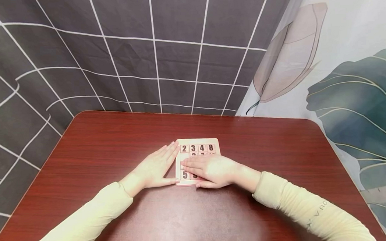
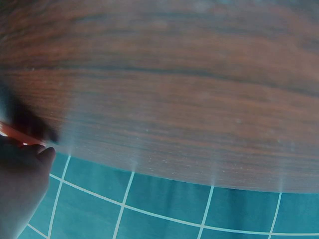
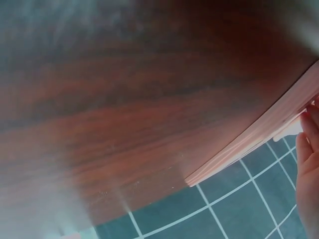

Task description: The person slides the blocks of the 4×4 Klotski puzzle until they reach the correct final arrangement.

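A number sliding puzzle with a pale frame lies flat on the table. Its top row reads 2, 3, 4, 8, and a 5 shows at the lower left. My left hand rests along the puzzle's left side, fingers straight at the upper corner and thumb at the lower one. Over the lower rows lies my right hand, its straight fingers touching the tiles and hiding several of them. In the right wrist view the puzzle's edge runs beside the fingers; the left wrist view shows part of the left hand.
The red-brown wooden table extends around the puzzle on all sides. Behind it hangs a dark cloth with a white grid. A pale curtain with large leaf prints hangs at the right.
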The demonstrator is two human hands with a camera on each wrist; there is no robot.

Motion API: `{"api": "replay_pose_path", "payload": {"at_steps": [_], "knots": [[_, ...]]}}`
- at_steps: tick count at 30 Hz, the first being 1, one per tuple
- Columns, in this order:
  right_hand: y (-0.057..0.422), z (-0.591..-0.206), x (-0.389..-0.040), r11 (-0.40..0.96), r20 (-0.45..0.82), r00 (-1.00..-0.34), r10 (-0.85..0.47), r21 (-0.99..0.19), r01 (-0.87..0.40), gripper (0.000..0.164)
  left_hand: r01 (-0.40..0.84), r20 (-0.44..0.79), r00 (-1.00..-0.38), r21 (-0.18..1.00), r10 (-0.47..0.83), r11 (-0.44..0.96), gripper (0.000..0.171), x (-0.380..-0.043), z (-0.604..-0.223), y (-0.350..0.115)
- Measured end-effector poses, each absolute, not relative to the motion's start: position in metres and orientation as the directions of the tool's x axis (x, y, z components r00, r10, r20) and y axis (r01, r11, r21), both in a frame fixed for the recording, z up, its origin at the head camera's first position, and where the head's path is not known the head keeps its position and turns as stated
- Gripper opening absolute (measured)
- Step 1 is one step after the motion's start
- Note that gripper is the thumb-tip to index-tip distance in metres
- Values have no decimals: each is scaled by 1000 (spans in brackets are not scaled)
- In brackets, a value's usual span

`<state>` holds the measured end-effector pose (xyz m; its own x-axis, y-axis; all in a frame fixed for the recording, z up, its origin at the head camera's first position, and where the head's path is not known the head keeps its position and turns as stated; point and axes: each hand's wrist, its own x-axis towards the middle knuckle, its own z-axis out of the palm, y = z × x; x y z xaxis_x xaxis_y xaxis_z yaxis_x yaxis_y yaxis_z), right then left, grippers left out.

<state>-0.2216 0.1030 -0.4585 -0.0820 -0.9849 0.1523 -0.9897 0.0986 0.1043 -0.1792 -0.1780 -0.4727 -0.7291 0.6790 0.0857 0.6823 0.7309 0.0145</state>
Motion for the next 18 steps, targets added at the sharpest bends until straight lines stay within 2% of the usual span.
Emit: {"api": "replay_pose_path", "payload": {"at_steps": [12,15,18], "knots": [[97,-455,-238,179,119,-173,-978,43,-983,59,683,85,-729,23,679,730,104,-181,-473,-178],[99,-456,-236,165,121,-159,-980,36,-986,59,687,95,-725,21,682,727,103,-181,-474,-178],[101,-457,-230,126,137,-117,-984,58,-990,60,689,99,-722,17,685,724,103,-180,-474,-179]]}}
